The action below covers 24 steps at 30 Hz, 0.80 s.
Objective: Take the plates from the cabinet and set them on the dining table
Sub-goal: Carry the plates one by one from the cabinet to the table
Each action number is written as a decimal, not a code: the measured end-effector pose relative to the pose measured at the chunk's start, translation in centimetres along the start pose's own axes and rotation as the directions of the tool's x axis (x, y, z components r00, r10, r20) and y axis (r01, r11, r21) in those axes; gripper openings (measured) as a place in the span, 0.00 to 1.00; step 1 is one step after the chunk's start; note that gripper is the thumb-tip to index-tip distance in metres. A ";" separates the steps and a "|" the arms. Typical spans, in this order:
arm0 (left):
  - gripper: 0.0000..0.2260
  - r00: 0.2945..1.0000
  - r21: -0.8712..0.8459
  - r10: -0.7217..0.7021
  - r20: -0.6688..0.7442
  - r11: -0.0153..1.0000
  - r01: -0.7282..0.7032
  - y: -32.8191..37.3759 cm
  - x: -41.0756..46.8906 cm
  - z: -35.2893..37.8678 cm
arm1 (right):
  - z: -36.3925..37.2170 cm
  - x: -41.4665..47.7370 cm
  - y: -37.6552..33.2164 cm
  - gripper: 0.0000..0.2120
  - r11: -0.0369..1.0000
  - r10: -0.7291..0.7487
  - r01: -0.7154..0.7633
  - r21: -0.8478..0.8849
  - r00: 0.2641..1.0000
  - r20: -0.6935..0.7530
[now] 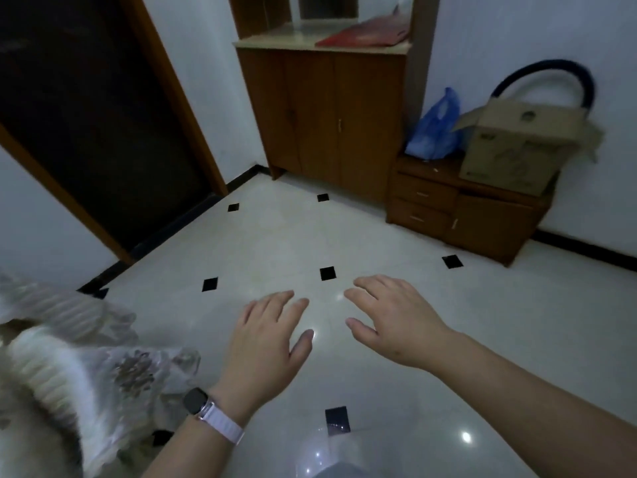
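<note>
The cabinet stands against the far wall with its brown wooden doors closed, so the plates cannot be seen. Its pale top surface carries a flat red thing.

In front of it, over the floor, the left hand and the right hand hover side by side, palms down. Neither grip has anything in it, and the fingers are straight and spread. The left wrist wears a watch on a pale strap.

The floor is glossy white tile with small black diamond insets. Right of the cabinet sits a low drawer unit, carrying a blue plastic bag and an open cardboard box. The print on the box is too blurred to read. A dark hose arches behind the box along the white wall. A dark doorway with a brown frame fills the left side. At lower left lies a pale patterned cloth, blurred.
</note>
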State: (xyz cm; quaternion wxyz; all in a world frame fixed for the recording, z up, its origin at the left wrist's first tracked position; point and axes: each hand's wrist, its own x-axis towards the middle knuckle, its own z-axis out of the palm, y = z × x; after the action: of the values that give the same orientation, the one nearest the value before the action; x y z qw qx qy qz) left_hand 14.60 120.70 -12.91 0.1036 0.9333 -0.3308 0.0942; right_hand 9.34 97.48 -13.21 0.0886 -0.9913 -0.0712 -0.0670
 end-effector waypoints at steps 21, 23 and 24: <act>0.21 0.771 -0.233 0.636 0.034 0.755 -0.613 19.6 26.4 10.2 | -4.7 -9.7 20.2 0.22 0.723 0.674 -0.689 -0.050 0.719 -0.166; 0.21 0.738 -0.269 0.675 0.027 0.716 -0.644 21.0 29.5 11.2 | -5.3 -8.9 22.0 0.23 0.668 0.730 -0.743 -0.040 0.665 -0.157; 0.21 0.720 -0.287 0.694 0.021 0.694 -0.660 21.7 31.1 11.7 | -5.6 -8.4 22.9 0.23 0.644 0.751 -0.764 -0.042 0.642 -0.154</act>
State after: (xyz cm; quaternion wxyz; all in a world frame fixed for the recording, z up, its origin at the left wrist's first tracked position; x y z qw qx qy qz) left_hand 25.77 82.66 -13.73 0.1609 0.7274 -0.6667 0.0218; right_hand 3.93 73.05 -12.78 0.0613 -0.9269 0.3598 -0.0878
